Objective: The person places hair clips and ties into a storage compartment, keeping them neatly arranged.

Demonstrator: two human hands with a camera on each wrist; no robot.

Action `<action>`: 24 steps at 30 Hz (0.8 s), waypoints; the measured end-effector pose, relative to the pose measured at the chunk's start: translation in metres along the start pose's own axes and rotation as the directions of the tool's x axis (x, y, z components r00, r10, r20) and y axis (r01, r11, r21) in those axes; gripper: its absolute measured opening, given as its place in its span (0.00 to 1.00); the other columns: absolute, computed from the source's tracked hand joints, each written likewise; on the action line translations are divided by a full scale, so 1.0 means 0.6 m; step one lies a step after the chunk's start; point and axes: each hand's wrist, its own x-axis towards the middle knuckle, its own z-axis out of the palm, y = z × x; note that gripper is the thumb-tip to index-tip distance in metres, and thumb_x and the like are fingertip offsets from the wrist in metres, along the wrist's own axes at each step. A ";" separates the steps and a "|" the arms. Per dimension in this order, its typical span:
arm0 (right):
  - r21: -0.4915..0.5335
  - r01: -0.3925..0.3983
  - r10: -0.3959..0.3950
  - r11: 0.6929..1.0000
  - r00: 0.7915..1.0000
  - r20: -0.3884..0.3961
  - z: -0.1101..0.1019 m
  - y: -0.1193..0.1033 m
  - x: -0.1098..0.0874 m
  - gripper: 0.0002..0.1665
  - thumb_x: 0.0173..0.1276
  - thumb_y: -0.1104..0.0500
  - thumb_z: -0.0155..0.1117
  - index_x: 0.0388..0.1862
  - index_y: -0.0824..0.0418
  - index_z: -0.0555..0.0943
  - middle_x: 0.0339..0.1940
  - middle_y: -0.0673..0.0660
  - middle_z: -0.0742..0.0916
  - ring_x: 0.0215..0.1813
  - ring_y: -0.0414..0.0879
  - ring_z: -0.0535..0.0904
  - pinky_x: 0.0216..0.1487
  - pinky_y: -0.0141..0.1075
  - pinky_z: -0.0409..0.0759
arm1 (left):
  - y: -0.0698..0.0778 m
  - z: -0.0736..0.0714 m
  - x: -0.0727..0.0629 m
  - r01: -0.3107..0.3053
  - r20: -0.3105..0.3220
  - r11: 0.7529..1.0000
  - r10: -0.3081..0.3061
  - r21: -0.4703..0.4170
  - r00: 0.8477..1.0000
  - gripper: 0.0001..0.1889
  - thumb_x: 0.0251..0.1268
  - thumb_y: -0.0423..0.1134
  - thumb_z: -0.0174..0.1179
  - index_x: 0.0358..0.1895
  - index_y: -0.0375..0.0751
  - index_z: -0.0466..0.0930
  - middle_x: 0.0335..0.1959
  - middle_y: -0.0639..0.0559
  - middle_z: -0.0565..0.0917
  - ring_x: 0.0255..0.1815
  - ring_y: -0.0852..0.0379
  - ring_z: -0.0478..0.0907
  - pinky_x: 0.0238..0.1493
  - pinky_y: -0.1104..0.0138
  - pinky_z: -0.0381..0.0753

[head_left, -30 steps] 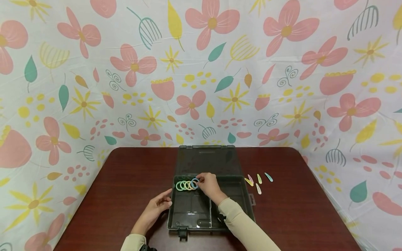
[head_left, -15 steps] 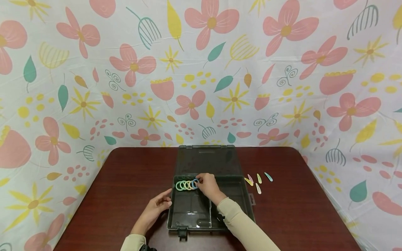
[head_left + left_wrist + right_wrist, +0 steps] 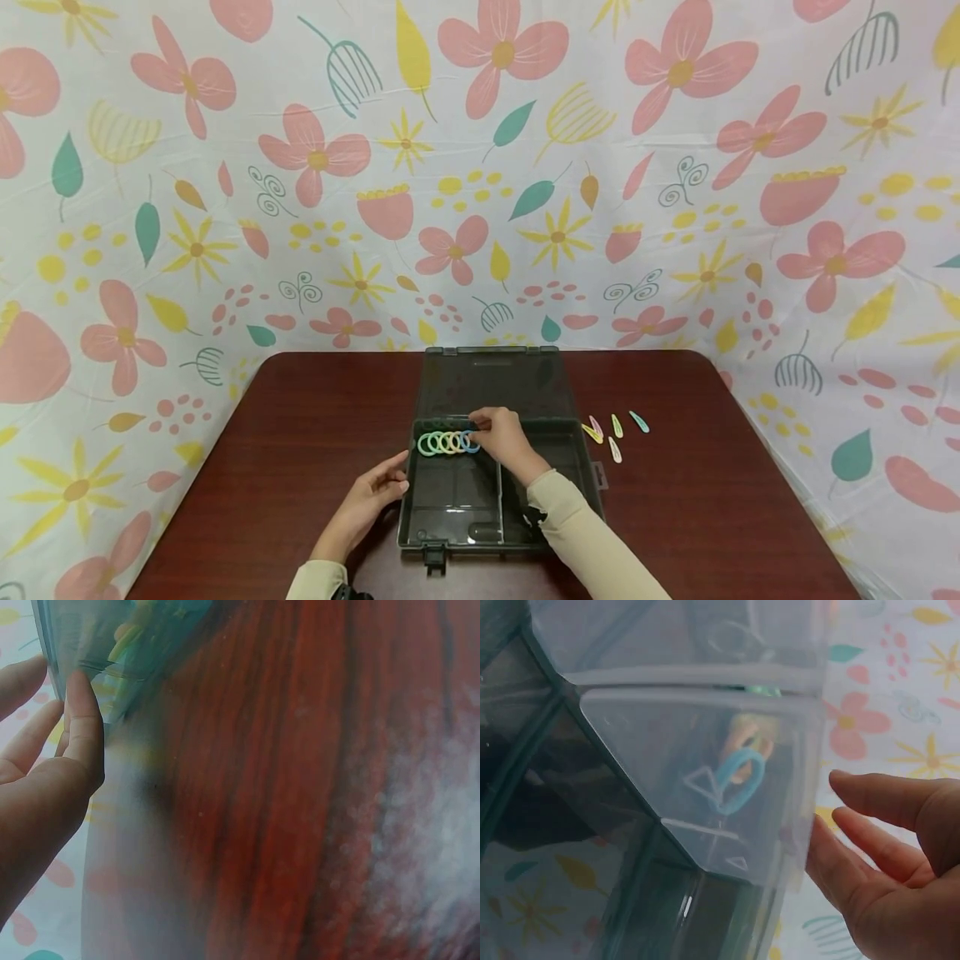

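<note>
A row of pastel hair ties (image 3: 442,442), green through yellow and peach, lies overlapped in the back left compartment of a dark see-through box (image 3: 450,547). At its right end sits a blue hair tie (image 3: 759,771), seen through a clear divider in the right wrist view. My right hand (image 3: 501,433) is just above and right of the blue tie. In the right wrist view its thumb and fingers stand apart with nothing between them. My left hand (image 3: 372,492) touches the box's left wall with its fingertips, fingers relaxed; the left wrist view shows them at the box's side.
The box's lid (image 3: 495,379) lies open toward the back. Several snap hair clips (image 3: 616,450), pink, yellow, white and blue, lie on the dark red table (image 3: 705,500) right of the box. A latch (image 3: 435,557) sticks out at the front edge. A flowered cloth hangs behind.
My right hand has let go of the blue hair tie and lifted slightly off it. The tie now lies flat at the end of the row. The left hand has stayed put.
</note>
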 end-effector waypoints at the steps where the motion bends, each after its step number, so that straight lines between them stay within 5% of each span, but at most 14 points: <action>1: 0.009 0.006 -0.006 1.000 1.000 -0.005 -0.004 0.001 0.000 0.18 0.63 0.70 0.64 0.53 0.72 0.80 0.48 0.68 0.84 0.49 0.60 0.80 0.45 0.46 0.81 | 0.000 0.000 0.000 0.000 0.000 1.000 0.000 0.001 1.000 0.31 0.68 0.36 0.60 0.73 0.41 0.61 0.49 0.43 0.73 0.48 0.54 0.73 0.53 0.59 0.76; 24: 0.047 0.045 -0.033 0.998 0.969 -0.244 -0.097 0.049 -0.020 0.16 0.62 0.67 0.68 0.50 0.64 0.83 0.43 0.62 0.86 0.45 0.53 0.83 0.45 0.40 0.82 | 0.003 0.003 -0.004 -0.016 0.000 1.000 0.016 0.004 1.000 0.31 0.67 0.35 0.60 0.72 0.39 0.62 0.47 0.44 0.73 0.48 0.55 0.73 0.51 0.64 0.77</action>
